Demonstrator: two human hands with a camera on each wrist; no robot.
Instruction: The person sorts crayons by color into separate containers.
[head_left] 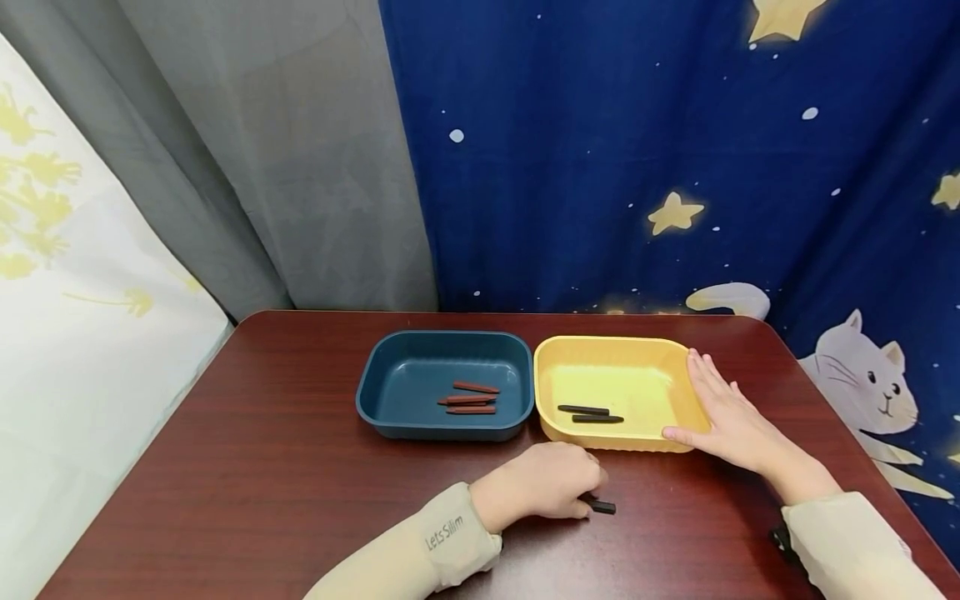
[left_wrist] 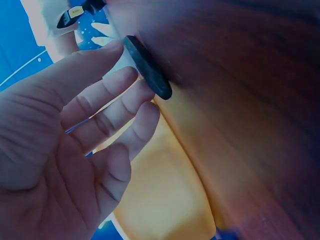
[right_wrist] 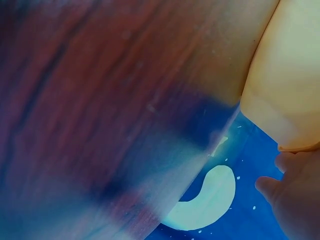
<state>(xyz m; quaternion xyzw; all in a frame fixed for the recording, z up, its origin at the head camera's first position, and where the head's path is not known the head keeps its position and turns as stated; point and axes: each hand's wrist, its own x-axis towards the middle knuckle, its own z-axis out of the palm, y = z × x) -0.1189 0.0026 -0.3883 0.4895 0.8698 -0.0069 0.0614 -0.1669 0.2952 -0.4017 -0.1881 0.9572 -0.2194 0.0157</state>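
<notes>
In the head view, my left hand (head_left: pixel 553 481) is low over the table in front of the yellow tray (head_left: pixel 637 385). It pinches a black crayon (head_left: pixel 603 506) at its fingertips, one end sticking out to the right. The left wrist view has the same crayon (left_wrist: pixel 149 70) by the tips of the thumb and fingers. My right hand (head_left: pixel 738 427) rests against the tray's right end, fingers extended along the rim and thumb at the front corner. Two black crayons (head_left: pixel 597 419) lie inside the yellow tray.
Left of the yellow tray, close beside it, stands a dark blue tray (head_left: pixel 442 432) with several reddish-brown crayons (head_left: pixel 471 400). Both trays are on a dark red-brown wooden table (head_left: pixel 285 467). Behind its far edge hang a grey curtain (head_left: pixel 337 167) and a blue starry curtain (head_left: pixel 555 200).
</notes>
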